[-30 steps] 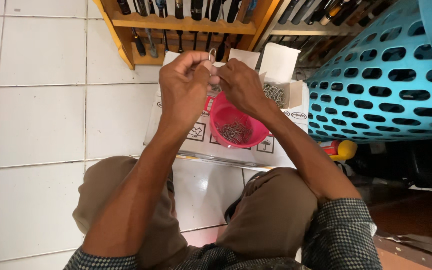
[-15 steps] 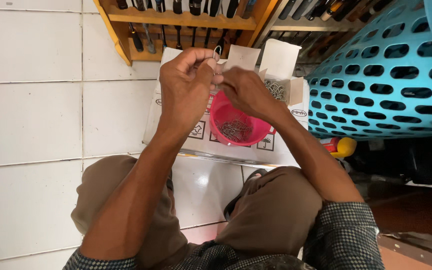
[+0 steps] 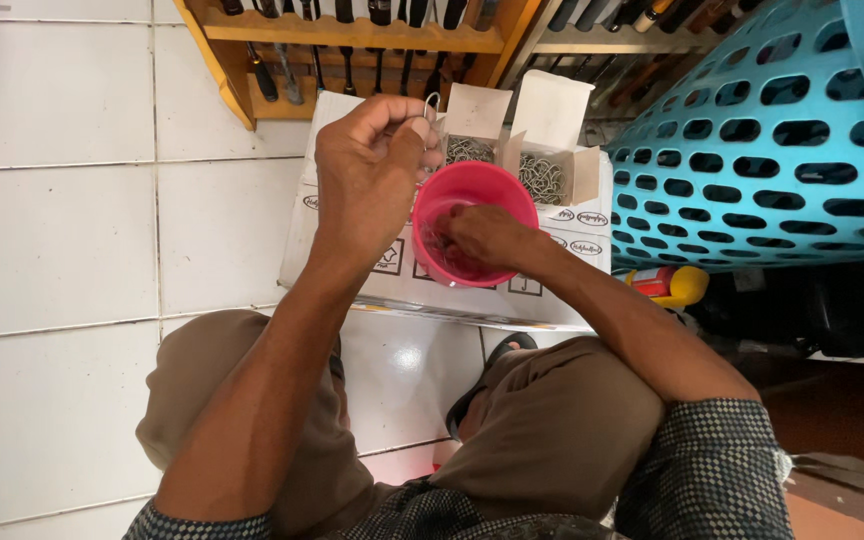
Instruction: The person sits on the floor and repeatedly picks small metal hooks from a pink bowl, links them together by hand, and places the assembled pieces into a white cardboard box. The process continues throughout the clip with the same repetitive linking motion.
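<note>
My left hand [image 3: 372,170] is raised over the white cardboard box [image 3: 352,260], its fingers pinched on a small metal wire hook [image 3: 430,103]. My right hand [image 3: 487,235] reaches down into the pink plastic cup [image 3: 482,185] that stands on the box, its fingertips among the small metal pieces inside; what they hold is hidden. Behind the cup stand two small open cartons of metal hooks [image 3: 542,175].
A turquoise perforated plastic basket [image 3: 762,140] stands at the right. A wooden rack of tools [image 3: 352,35] lines the far side. A yellow and red object [image 3: 667,285] lies beside the box. White floor tiles [image 3: 62,200] spread to the left. My knees are below.
My right hand has left the left hand and dropped into the pink cup. The left hand still holds the hook up.
</note>
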